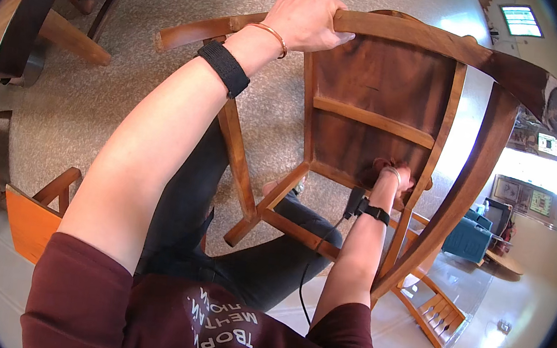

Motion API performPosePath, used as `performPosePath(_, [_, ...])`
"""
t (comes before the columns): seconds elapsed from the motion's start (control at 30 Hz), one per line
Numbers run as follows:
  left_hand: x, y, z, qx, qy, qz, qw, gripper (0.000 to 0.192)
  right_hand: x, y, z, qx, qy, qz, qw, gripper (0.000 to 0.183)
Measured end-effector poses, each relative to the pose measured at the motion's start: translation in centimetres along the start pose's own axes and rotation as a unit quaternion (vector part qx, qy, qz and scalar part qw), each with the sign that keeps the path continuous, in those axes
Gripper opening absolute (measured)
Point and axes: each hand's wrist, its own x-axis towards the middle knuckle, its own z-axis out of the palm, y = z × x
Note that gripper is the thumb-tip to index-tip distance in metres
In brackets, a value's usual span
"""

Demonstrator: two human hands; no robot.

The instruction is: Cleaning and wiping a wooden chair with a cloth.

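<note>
A brown wooden chair (374, 120) is tipped over in front of me, the underside of its seat turned to me. My left hand (306, 17) wraps around the curved wooden rail (413, 30) along its top. Down at the lower right of the seat panel, my right hand (399, 178) is against or close to the wood. Blur and shadow hide its fingers, so I cannot tell whether it holds something. Beside that wrist is a black device (355, 203) with a black cable (303, 280) trailing down towards me. The chair's lower frame crosses over my legs.
A thick-edged wooden table (34, 7) stands at the upper left. An orange wooden panel (30, 223) is near my left elbow. To the right are a slatted wooden chair part (435, 313) and a teal case (467, 237). The floor (129, 79) is speckled.
</note>
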Motion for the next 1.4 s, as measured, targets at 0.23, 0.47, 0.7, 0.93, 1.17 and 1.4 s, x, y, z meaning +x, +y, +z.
performPosePath(0.23, [0.7,1.6,0.1,-0.030,0.016,0.020,0.999,0.027,-2.3,-3.1,3.6,-0.125,0.044,-0.296,0.946,0.067])
performPosePath(0.47, [0.5,2.0,0.2,-0.019,0.022,0.010,1.000,0.026,-4.2,5.3,-1.5,-0.395,-0.101,-0.532,0.742,0.060])
performPosePath(0.7, [0.2,2.1,0.6,-0.041,0.027,0.015,0.999,0.025,-1.6,7.8,-2.7,-0.215,-0.099,-0.453,0.859,0.056])
performPosePath(0.93, [0.3,2.0,0.0,-0.028,0.023,0.008,0.999,0.025,-5.7,1.1,1.6,-0.350,-0.008,-0.402,0.846,0.065])
performPosePath(1.17, [0.2,1.9,0.3,-0.035,0.040,0.015,0.998,0.025,-13.0,9.7,4.3,-0.440,-0.127,-0.393,0.798,0.062])
performPosePath(1.4, [0.1,2.3,0.0,-0.046,0.017,-0.009,0.999,0.024,-14.1,15.6,5.0,-0.522,-0.263,-0.471,0.661,0.045])
